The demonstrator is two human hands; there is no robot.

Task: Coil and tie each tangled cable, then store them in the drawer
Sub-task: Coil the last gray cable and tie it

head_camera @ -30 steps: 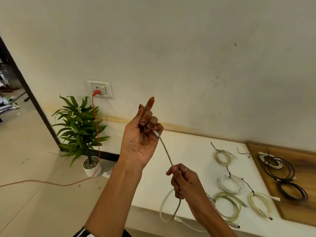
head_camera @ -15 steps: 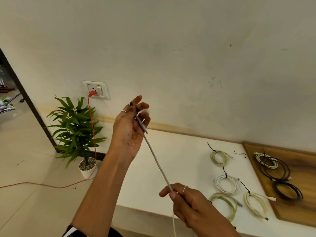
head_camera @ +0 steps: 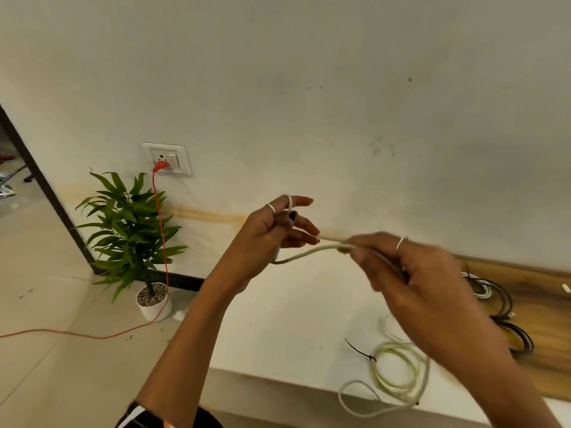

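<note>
I hold a long off-white cable (head_camera: 312,251) in the air above the white counter (head_camera: 293,319). My left hand (head_camera: 272,233) is raised with the cable wound over its index finger and its end held in the palm. My right hand (head_camera: 411,273) pinches the cable a short way to the right; the rest hangs down behind it and loops loosely (head_camera: 364,406) off the counter's front edge. A pale green coil (head_camera: 398,366) with a black tie lies on the counter. White and black coils (head_camera: 494,295) lie on the wooden part at right.
A potted green plant (head_camera: 129,230) stands on the floor at left. An orange cord (head_camera: 160,236) runs from the wall socket (head_camera: 168,157) down across the floor. The wooden surface (head_camera: 543,304) adjoins the counter at right.
My right hand rose from low near the counter edge up to the level of my left hand, bringing the cable round. The cable now loops over my left index finger.
</note>
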